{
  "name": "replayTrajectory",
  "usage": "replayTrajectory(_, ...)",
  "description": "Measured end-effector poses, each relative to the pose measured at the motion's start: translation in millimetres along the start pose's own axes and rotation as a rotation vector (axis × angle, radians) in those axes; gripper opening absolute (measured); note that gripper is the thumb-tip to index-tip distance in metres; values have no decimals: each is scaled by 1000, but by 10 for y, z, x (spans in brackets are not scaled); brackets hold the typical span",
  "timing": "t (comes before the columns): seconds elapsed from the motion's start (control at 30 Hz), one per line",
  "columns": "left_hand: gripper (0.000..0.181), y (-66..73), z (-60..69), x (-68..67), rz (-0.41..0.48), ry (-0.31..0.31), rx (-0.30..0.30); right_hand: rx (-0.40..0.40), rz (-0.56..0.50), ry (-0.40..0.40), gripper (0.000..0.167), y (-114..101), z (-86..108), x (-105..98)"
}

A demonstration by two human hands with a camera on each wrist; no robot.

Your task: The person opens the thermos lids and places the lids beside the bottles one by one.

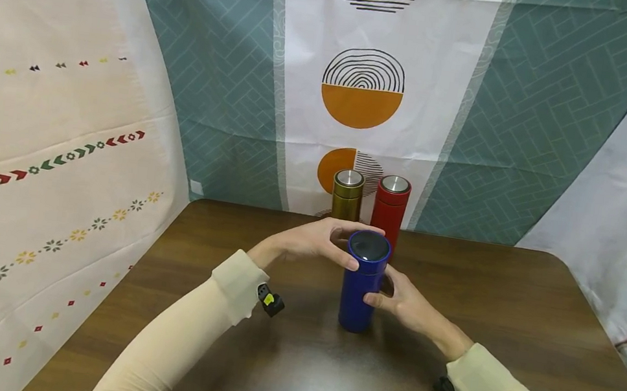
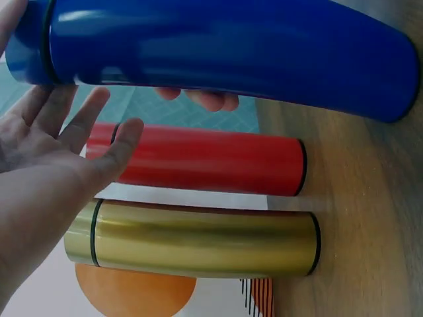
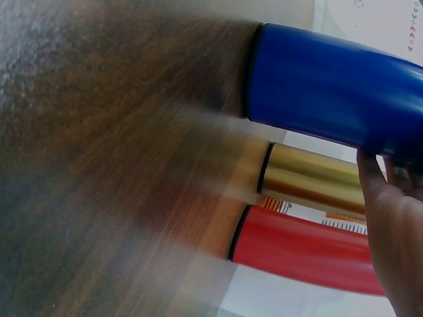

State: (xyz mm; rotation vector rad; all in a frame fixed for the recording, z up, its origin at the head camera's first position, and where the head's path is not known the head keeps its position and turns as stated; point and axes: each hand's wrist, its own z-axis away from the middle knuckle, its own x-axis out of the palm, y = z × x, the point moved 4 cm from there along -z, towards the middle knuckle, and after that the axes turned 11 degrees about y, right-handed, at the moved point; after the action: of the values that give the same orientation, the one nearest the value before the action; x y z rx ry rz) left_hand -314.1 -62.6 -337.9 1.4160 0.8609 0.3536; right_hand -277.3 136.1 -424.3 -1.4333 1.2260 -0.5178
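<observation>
We hold the upright blue flask point(image 1: 356, 295), left hand point(image 1: 312, 240) round its lid point(image 1: 369, 246), right hand point(image 1: 413, 303) round its body point(image 1: 355, 311).

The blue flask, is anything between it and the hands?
Nothing visible is. The left hand holds the blue flask near its top and the right hand grips its side. The red flask and gold flask stand behind it.

1 blue bottle point(image 1: 356, 302) — tall, glossy and cylindrical, closed, its dark round top set inside a blue rim, a thin black seam below that, black edging at the base — stands upright about mid-width on the brown wooden table point(image 1: 512, 298).
</observation>
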Motion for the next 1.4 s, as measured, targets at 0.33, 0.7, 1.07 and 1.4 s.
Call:
replayTrajectory(0.33, 63, -74, 80, 84, -34, 185, 35, -33, 31, 11, 71, 38, 3, 6)
replayTrajectory(0.7, 64, -77, 239, 365, -18, 499, 81, -37, 34, 13, 74, 31, 10, -9)
replayTrajectory(1.07, 75, -65, 134, 139, 17, 183, 77, -22, 28, 7, 71, 28, 10, 9)
replayTrajectory(1.4, 77, -19, -25, -20, 56, -51, 42, -25, 22, 12, 73, 35, 0, 15)
